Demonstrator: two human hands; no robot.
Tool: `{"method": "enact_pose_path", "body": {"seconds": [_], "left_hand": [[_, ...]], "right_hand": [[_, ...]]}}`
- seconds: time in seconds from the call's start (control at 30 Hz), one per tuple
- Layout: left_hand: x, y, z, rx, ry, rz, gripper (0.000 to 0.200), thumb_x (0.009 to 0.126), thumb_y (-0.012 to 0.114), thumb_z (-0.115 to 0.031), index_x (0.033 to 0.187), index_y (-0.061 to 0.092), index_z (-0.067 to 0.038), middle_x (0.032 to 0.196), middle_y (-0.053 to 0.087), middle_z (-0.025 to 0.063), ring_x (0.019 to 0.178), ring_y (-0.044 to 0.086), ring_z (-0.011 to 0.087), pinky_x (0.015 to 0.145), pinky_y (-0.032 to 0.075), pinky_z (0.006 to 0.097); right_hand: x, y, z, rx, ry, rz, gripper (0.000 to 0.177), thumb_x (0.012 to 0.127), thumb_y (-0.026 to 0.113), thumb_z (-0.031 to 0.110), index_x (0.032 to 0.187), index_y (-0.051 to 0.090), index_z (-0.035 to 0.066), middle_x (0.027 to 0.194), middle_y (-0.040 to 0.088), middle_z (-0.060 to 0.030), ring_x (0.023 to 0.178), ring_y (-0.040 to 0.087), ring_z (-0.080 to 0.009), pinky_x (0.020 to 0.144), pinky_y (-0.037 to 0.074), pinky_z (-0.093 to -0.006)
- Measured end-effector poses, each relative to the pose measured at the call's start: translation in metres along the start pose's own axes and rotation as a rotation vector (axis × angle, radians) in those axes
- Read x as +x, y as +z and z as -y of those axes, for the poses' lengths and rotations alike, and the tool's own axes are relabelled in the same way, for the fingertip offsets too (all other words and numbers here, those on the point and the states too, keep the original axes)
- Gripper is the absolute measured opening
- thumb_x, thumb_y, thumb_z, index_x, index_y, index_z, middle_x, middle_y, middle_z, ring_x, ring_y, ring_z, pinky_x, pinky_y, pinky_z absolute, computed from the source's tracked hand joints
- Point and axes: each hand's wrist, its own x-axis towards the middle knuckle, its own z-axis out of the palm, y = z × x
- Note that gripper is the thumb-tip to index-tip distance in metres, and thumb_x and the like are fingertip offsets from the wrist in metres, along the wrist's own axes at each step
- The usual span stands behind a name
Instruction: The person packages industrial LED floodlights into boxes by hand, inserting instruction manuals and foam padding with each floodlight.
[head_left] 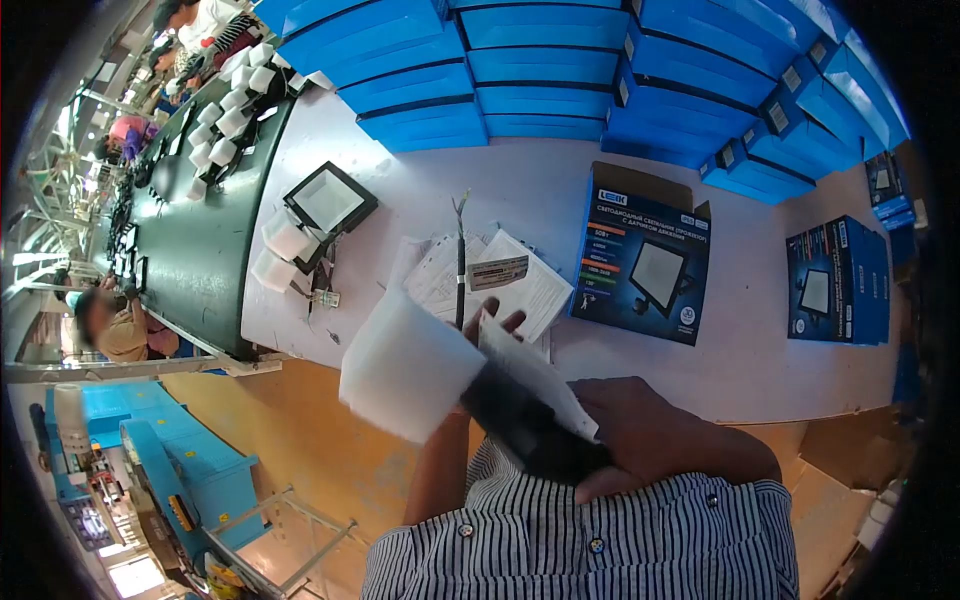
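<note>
Close to the striped shirt (600,540), below the open blue printed carton (640,255) on the white tabletop (560,190), the right hand (650,430) clamps the black rectangular floodlight (530,430) and white paper leaflet (535,375), while the left hand (490,325) wraps its fingers (510,320) behind, seemingly steadying the white foam end cap (410,370).

White worktable (560,190) as landmark: dark green conveyor belt (200,250) runs along its left side, and stacked blue boxes (560,70) line its far edge. Orange-brown floor (300,430) lies below its near edge, with a blue machine frame (165,465) standing left of the table. Brown cardboard (850,470) off its near right corner; bright light beyond the conveyor.
</note>
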Motion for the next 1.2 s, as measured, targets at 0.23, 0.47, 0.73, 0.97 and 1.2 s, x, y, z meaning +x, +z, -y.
{"method": "enact_pose_path", "body": {"seconds": [0.23, 0.47, 0.73, 0.97, 1.2], "left_hand": [[0.0, -0.018, 0.018, -0.162, -0.054, 0.032, 0.036, 0.085, 0.05, -0.032, 0.1, 0.055, 0.0, 0.104, 0.053, 0.0209, 0.1, 0.052, 0.0293, 0.081, 0.047, 0.0421], [0.02, -0.04, 0.037, 0.045, -0.196, -0.019, 0.026, 0.089, 0.044, -0.034, 0.104, 0.054, -0.015, 0.091, 0.058, 0.0076, 0.089, 0.051, 0.0273, 0.075, 0.042, 0.0371], [0.021, -0.051, 0.066, 0.534, -0.326, -0.215, 0.031, 0.087, 0.047, -0.033, 0.096, 0.055, -0.005, 0.081, 0.051, 0.0065, 0.081, 0.049, 0.0211, 0.07, 0.043, 0.0329], [0.046, 0.022, 0.092, 0.536, -0.359, -0.312, 0.075, 0.068, 0.066, -0.055, 0.118, 0.04, -0.004, 0.115, 0.049, 0.0096, 0.107, 0.049, 0.0258, 0.09, 0.043, 0.0412], [0.077, 0.024, 0.117, 0.643, -0.387, -0.369, 0.051, 0.077, 0.064, -0.027, 0.117, 0.045, -0.003, 0.106, 0.053, 0.0082, 0.099, 0.051, 0.0189, 0.085, 0.043, 0.0328]], "right_hand": [[-0.013, -0.001, -0.007, -0.041, -0.002, -0.118, 0.085, 0.073, 0.048, 0.066, 0.119, 0.044, -0.005, 0.113, 0.051, -0.0272, 0.1, 0.054, -0.036, 0.087, 0.044, -0.0412], [0.024, -0.034, -0.113, 0.932, 0.381, -0.584, 0.067, 0.086, 0.049, 0.043, 0.132, 0.027, 0.0, 0.123, 0.048, -0.0164, 0.11, 0.049, -0.0241, 0.09, 0.04, -0.0325], [-0.044, -0.004, -0.082, 0.699, 0.16, -0.569, 0.076, 0.079, 0.058, 0.045, 0.133, 0.029, 0.001, 0.117, 0.05, -0.0169, 0.114, 0.044, -0.0257, 0.099, 0.03, -0.0419], [-0.094, -0.008, -0.052, 0.716, 0.205, -0.626, 0.098, 0.053, 0.075, 0.05, 0.124, 0.037, -0.005, 0.111, 0.05, -0.0212, 0.104, 0.048, -0.0305, 0.093, 0.035, -0.0393], [-0.125, -0.035, -0.085, 0.688, 0.559, -0.777, 0.061, 0.064, 0.072, 0.026, 0.109, 0.049, -0.008, 0.093, 0.059, -0.0193, 0.084, 0.058, -0.0251, 0.077, 0.047, -0.0328]]}}
